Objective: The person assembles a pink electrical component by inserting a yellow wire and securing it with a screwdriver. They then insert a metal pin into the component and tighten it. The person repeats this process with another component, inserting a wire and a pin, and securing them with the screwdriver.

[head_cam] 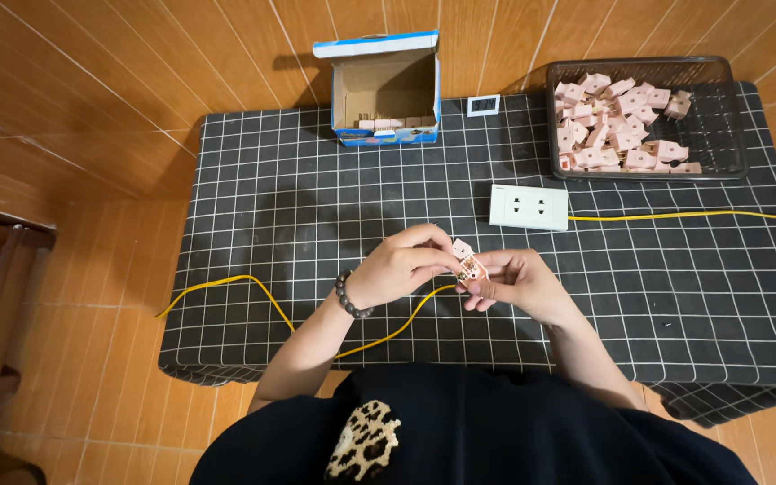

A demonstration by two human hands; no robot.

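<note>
Table under black grid cloth (253,207); wire basket (729,144) of pink parts far right. Left hand (397,268) and right hand (515,280) both pinched on small pink plug part (467,260), mid-air over table. Step judged: assembly or inspection; next calls for fine alignment.

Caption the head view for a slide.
Both hands, left hand and right hand, hold a small pink plug part over a black grid-patterned tablecloth.

Both forearms extend forward from the torso and converge at centre, the left hand (399,266), wrist turned inward, pinching with thumb and fingertips against the right hand (512,280), whose curled fingers close in a matching pinch.
</note>
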